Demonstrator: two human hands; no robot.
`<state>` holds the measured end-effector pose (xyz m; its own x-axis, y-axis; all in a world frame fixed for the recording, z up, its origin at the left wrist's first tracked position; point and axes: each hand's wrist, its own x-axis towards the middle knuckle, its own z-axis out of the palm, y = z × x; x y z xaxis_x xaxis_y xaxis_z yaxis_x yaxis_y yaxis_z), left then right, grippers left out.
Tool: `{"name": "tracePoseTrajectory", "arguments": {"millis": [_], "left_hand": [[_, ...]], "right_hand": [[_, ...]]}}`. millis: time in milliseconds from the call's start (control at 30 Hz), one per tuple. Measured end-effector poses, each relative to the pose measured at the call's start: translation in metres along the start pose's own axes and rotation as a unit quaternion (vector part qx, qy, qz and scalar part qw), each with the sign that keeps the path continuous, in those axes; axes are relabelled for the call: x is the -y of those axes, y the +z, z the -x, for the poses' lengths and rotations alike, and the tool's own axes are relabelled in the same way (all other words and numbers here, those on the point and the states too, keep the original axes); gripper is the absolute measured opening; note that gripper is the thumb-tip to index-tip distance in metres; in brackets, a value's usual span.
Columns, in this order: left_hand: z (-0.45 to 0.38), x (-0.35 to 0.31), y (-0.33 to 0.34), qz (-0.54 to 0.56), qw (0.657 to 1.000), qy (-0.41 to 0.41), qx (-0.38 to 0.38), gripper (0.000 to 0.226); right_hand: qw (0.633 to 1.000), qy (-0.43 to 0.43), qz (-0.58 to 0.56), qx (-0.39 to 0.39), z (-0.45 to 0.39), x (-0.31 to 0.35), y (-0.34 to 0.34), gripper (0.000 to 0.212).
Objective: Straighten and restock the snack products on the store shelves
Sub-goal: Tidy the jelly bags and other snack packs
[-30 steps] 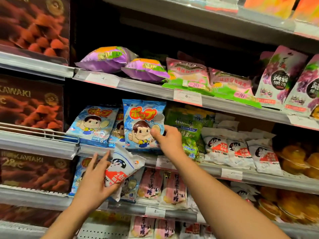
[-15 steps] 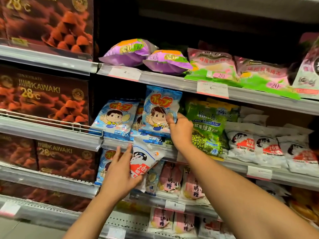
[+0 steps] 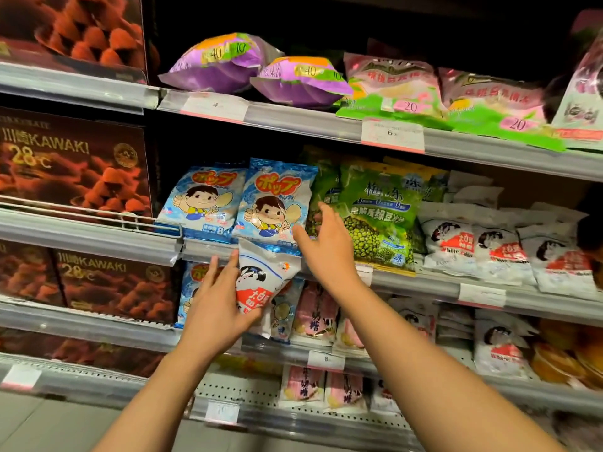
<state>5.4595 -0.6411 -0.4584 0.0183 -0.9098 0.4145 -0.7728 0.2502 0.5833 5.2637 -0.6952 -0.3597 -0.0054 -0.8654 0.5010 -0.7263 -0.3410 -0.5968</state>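
My left hand (image 3: 219, 306) holds a white candy bag (image 3: 266, 278) with a red label, thumb under it, in front of the lower shelf edge. Two blue lollipop bags stand side by side on the middle shelf, the left blue bag (image 3: 204, 203) and the right blue bag (image 3: 277, 205). My right hand (image 3: 324, 241) is spread, fingers relaxed, between the right blue bag and a green mung-bean bag (image 3: 380, 220). It grips nothing; its thumb is near the blue bag's lower right corner.
Several more white bags (image 3: 496, 252) lie to the right on the middle shelf (image 3: 424, 285). Purple bags (image 3: 222, 63) and pink-green bags (image 3: 398, 89) sit above. Brown chocolate boxes (image 3: 71, 164) fill the left bay. Pink packets (image 3: 318, 316) stand below.
My right hand has let go of the right blue bag, which now stands upright beside the other, and has shifted toward the green bag. The left hand still holds the white bag.
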Motion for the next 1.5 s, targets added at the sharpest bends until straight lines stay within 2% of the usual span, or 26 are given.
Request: {"name": "tracePoseTrajectory", "arguments": {"millis": [100,200,300,400,500,667,767,867,900,1000,1033,1133,1233,1367,1433,1500], "left_hand": [[0.002,-0.008,0.002,0.033,0.999,0.003,-0.014,0.095],[0.011,-0.027,0.015,0.050,0.997,-0.011,-0.066,0.086],[0.028,-0.054,0.040,0.035,0.996,-0.013,-0.085,0.083],[0.041,-0.083,0.068,0.026,0.997,0.035,-0.061,0.070],[0.047,-0.103,0.087,0.007,0.994,0.113,0.009,0.068],[0.039,-0.119,0.098,-0.030,0.971,0.234,0.043,0.063],[0.027,-0.123,0.102,-0.109,0.971,0.213,0.028,0.074],[0.013,-0.118,0.108,-0.184,0.966,0.175,0.047,0.083],[0.010,-0.116,0.111,-0.198,0.964,0.172,0.049,0.084],[0.009,-0.115,0.119,-0.210,0.962,0.169,0.039,0.084],[0.010,-0.116,0.120,-0.207,0.963,0.167,0.033,0.083],[0.009,-0.122,0.122,-0.199,0.967,0.157,0.026,0.082],[0.008,-0.122,0.124,-0.215,0.964,0.153,0.030,0.084],[0.006,-0.115,0.129,-0.236,0.958,0.157,0.031,0.088],[0.006,-0.115,0.130,-0.239,0.958,0.156,0.032,0.089],[0.006,-0.116,0.132,-0.237,0.958,0.157,0.026,0.089]], "right_hand": [[0.994,-0.025,-0.098,-0.045,0.048,-0.014,-0.009,0.042],[0.982,0.041,-0.182,0.032,0.092,-0.026,-0.009,0.032],[0.957,0.097,-0.250,0.107,0.117,-0.038,-0.006,0.046],[0.951,0.141,-0.256,0.103,0.127,-0.062,-0.013,0.056],[0.960,0.171,-0.214,0.055,0.134,-0.095,-0.028,0.071],[0.958,0.208,-0.196,0.003,0.155,-0.150,-0.071,0.064],[0.959,0.232,-0.161,-0.023,0.171,-0.179,-0.094,0.064],[0.955,0.278,-0.098,-0.042,0.187,-0.207,-0.113,0.057],[0.951,0.293,-0.082,-0.049,0.192,-0.220,-0.119,0.062],[0.943,0.327,-0.029,-0.057,0.202,-0.252,-0.133,0.101],[0.939,0.339,-0.011,-0.057,0.203,-0.262,-0.137,0.105],[0.926,0.368,0.039,-0.067,0.201,-0.283,-0.152,0.095],[0.926,0.360,0.070,-0.090,0.190,-0.298,-0.160,0.092],[0.934,0.338,0.093,-0.072,0.155,-0.307,-0.163,0.084],[0.930,0.342,0.118,-0.061,0.138,-0.313,-0.161,0.088],[0.925,0.349,0.142,-0.055,0.125,-0.315,-0.156,0.081]]}}
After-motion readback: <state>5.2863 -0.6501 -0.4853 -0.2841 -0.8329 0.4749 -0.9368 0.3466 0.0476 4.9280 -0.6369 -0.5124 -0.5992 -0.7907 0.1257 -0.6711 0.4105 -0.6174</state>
